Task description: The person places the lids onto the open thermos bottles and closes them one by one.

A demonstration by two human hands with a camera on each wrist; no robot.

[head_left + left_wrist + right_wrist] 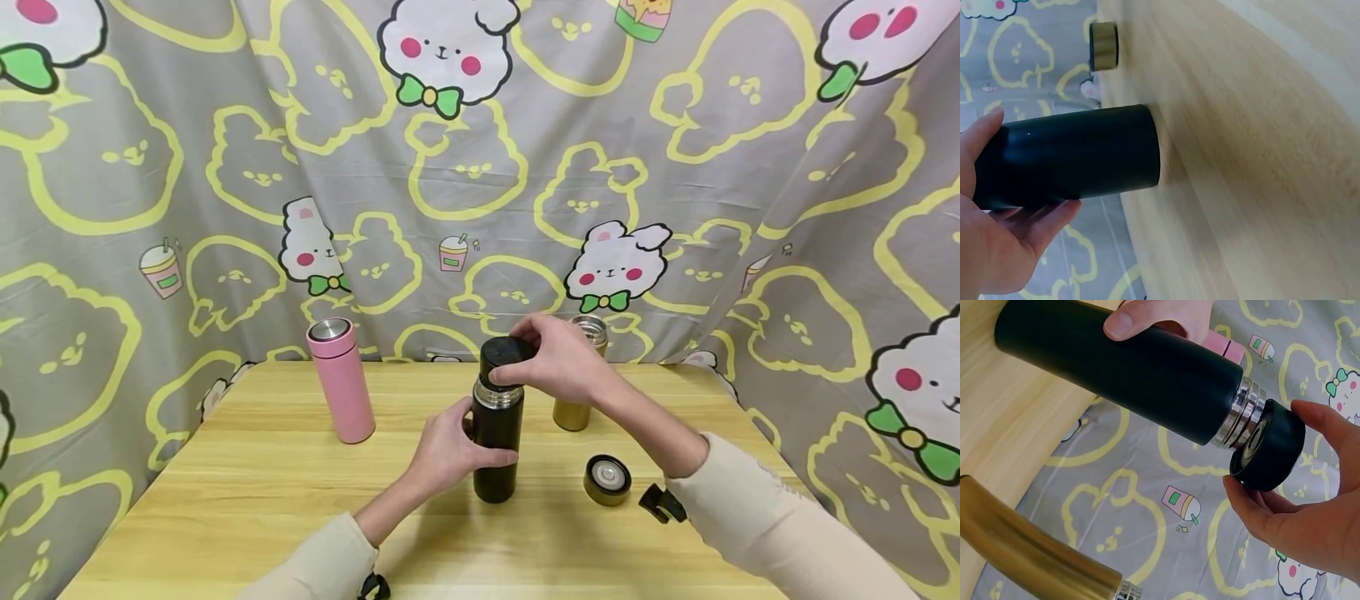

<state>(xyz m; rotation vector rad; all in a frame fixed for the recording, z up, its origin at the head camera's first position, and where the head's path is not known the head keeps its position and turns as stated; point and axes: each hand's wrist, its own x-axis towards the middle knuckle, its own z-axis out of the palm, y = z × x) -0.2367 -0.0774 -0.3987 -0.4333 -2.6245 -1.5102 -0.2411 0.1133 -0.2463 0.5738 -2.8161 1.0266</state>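
The black bottle (497, 433) stands upright on the table, its steel threaded neck (1240, 414) showing. My left hand (448, 446) grips its body; in the left wrist view the thumb and fingers of that hand (1004, 231) wrap the black bottle (1079, 156). My right hand (558, 358) pinches the black cap (501, 357) at the mouth. In the right wrist view the black cap (1274, 447) is tilted against the neck's end, its inner side partly visible, between the thumb and fingers of my right hand (1310, 512).
A pink bottle (345, 387) with its lid on stands at the left. Behind my right hand is a gold bottle (572, 414), uncapped. The gold cap (607, 479) lies inside-up on the wooden table (262, 483), right of the black bottle. A patterned curtain (480, 200) hangs behind.
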